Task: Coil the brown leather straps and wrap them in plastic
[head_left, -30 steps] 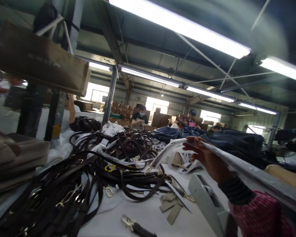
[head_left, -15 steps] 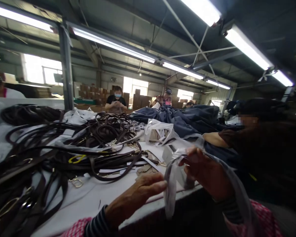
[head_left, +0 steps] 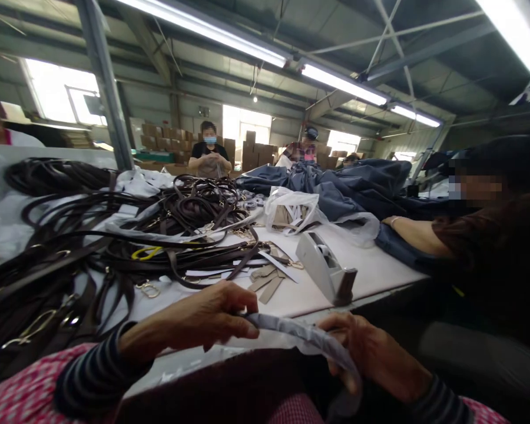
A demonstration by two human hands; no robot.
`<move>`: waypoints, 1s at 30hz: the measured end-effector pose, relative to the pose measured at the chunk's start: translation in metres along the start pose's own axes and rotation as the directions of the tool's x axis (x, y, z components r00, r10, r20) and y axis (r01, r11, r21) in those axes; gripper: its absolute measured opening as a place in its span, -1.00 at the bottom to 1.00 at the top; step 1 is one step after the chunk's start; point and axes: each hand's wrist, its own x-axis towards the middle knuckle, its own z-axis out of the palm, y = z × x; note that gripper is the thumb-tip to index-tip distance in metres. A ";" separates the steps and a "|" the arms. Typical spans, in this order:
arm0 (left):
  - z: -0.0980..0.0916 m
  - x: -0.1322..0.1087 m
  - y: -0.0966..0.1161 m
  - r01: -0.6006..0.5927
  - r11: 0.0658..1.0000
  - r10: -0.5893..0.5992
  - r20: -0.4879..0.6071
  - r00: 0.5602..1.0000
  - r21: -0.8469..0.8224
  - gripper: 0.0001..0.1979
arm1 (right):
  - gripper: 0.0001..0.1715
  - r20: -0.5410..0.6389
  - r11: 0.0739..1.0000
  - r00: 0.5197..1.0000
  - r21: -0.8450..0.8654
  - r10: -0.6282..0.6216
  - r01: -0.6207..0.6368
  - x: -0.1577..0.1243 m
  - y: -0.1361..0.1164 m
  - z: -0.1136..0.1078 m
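My left hand (head_left: 205,318) and my right hand (head_left: 373,356) are both closed on a clear plastic bag (head_left: 302,335), twisted into a strip and stretched between them just in front of the white table's edge (head_left: 291,309). A grey tape dispenser (head_left: 327,268) stands on the table just beyond my hands. A tangle of dark brown leather straps (head_left: 115,241) with brass clips covers the left half of the table, close to my left arm.
A few tan leather tabs (head_left: 267,282) lie mid-table. A plastic bag of pieces (head_left: 291,212) and heaped dark blue fabric (head_left: 335,188) sit further back. A person's forearm (head_left: 417,235) rests on the table at right; other people work in the background among cardboard boxes (head_left: 256,153).
My view has dropped and swung. My right hand brought the plastic bag down from over the table to its front edge, and my left hand took hold of its other end.
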 end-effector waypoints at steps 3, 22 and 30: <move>0.001 -0.003 0.000 -0.023 0.988 0.028 -0.033 0.999 0.151 -0.69 | -0.45 -0.033 0.890 0.997 -0.453 -0.070 0.048 -0.001 -0.021 0.023; 0.000 -0.038 -0.056 0.010 0.928 -0.064 -0.132 0.989 -0.372 -0.48 | -0.62 0.219 -0.090 0.763 -0.974 -0.608 0.208 -0.007 -0.001 -0.086; 0.012 -0.039 -0.072 0.111 0.848 -0.082 0.079 0.993 -0.517 -0.68 | -0.62 0.017 0.114 0.765 -0.986 -0.644 0.118 -0.005 -0.008 -0.107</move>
